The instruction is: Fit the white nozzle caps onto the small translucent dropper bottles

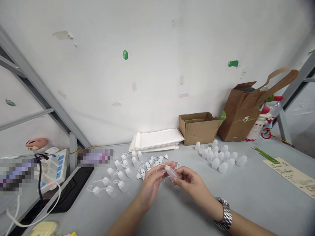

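Observation:
A small translucent squeeze bottle (173, 172) is held tilted between my two hands, above the grey table. My right hand (190, 182) grips the bottle's body between thumb and fingers. At its neck end, the fingers of my left hand (154, 180) close around the white cap (167, 167), whose thin strap loops over them. Loose white caps (147, 164) lie in a pile just behind my left hand. Left of them stand several bottles with strapped caps (119, 174). Over to the right, several bottles without strapped caps (216, 155) are grouped together.
Along the wall are a stack of white sheets or bags (158, 139), an open cardboard box (200, 131) and a brown paper bag (242, 118). A paper slip (292, 175) lies at right. A power strip (55, 167) with cables and a black flat object (73, 188) are at left.

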`<state>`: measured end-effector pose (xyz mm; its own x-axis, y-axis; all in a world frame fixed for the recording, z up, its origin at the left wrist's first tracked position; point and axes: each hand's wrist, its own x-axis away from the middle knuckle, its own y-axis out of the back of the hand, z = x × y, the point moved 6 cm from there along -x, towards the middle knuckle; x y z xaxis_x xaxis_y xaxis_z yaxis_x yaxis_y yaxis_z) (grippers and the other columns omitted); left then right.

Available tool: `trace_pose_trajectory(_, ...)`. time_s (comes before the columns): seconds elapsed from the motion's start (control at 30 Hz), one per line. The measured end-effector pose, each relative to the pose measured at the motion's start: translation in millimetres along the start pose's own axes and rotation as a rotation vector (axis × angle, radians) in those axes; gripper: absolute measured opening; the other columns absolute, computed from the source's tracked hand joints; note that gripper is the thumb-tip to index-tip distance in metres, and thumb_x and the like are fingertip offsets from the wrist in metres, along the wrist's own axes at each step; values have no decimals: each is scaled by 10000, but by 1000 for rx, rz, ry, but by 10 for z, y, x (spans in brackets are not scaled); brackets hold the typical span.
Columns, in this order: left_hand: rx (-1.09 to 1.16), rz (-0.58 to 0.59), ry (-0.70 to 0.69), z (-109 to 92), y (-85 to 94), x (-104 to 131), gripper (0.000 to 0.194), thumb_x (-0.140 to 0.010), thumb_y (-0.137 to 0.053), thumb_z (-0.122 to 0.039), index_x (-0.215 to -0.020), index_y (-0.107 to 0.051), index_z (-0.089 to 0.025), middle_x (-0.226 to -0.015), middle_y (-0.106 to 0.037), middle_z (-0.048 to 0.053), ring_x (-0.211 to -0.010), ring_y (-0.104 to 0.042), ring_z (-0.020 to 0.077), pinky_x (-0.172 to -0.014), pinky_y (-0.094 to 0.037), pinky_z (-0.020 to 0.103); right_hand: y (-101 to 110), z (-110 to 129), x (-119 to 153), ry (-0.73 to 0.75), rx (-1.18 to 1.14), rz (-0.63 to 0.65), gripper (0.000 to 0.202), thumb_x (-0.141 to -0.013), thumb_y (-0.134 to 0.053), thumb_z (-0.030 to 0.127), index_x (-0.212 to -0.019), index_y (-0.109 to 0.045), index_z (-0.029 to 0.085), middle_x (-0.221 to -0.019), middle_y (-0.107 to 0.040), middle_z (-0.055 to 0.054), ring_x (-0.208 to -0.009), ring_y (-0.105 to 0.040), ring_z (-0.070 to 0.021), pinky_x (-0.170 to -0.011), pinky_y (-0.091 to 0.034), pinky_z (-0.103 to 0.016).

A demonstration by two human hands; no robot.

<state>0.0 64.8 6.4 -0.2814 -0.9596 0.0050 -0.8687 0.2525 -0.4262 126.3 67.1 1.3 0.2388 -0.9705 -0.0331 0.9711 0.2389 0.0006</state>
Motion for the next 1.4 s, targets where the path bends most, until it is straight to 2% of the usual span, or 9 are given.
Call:
trace_pose_trajectory(0.37,28,-18,27,14,-27,5,242,-779,-580,-265,-964,-689,-151,-1126,-657,114,-1161,-500,293,-1009,-328,397,15,67,47,111,188,-59,83,-750,-629,282,-790,-631,209,-771,-637,2,-735,-550,-166,-714,-432,-274)
trace_pose_trajectory(0.67,83,-34,54,64,-9,10,280,-775,-536,-188,-1008,-684,-140,-1133,-659,105,-1178,-486,290,-1037,-288,418,10,85,98,180,324,-95,68,-788,-585,280,-789,-583,212,-788,-616,-10,-748,-545,-175,-718,-424,-288)
trace_pose_trajectory(0.9,111,16,60,95,-35,4,311,-787,-481,-172,-1027,-675,-134,-1117,-667,106,-1168,-495,288,-1031,-288,424,2,58,130,223,393,-91,66,-814,-556,278,-781,-556,220,-755,-583,-6,-710,-535,-171,-690,-418,-287)
trace_pose_trajectory(1.13,131,-7,36,101,-20,5,268,-742,-524,-159,-937,-707,-138,-1026,-697,103,-1128,-519,295,-1011,-305,425,-8,60,96,136,265,-68,103,-767,-606,291,-735,-557,206,-725,-580,8,-701,-509,-160,-679,-407,-270)
trace_pose_trajectory(1.4,118,4,27,77,-41,1,255,-758,-510,-165,-926,-699,-134,-995,-693,108,-1065,-548,286,-938,-357,395,-49,-47,16,-27,-80,21,212,-662,-707,354,-654,-575,188,-610,-548,39,-588,-473,-124,-574,-387,-244)
